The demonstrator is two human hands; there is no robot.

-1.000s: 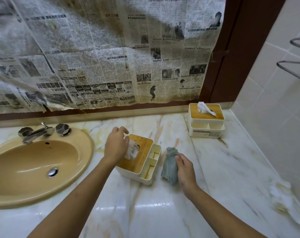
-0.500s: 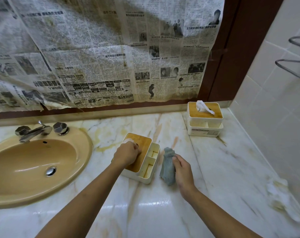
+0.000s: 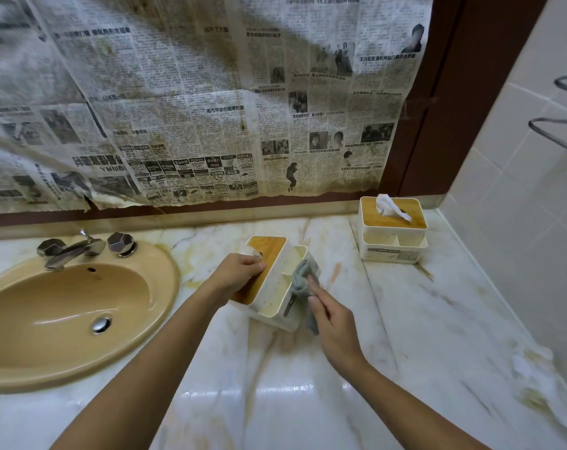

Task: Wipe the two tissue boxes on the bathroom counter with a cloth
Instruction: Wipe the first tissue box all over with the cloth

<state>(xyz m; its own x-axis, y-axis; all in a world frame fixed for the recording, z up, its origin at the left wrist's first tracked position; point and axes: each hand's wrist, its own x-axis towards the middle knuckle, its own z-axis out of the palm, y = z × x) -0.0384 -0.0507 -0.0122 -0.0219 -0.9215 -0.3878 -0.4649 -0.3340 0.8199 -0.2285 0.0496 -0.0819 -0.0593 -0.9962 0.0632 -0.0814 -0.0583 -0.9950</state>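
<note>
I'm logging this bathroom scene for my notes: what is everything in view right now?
near box: one, white with wooden lid, tilted, mid-counter
far box: one, white with wooden lid, tissue sticking out, back right corner
cloth: one, grey-blue, against near box's side
sink: one, tan, left
tap: one, metal, behind sink
newspaper: several sheets, yellowed, above counter
counter: one, white marble
rack: one, metal, right wall
left hand: grips near box's lid
right hand: holds cloth
</note>
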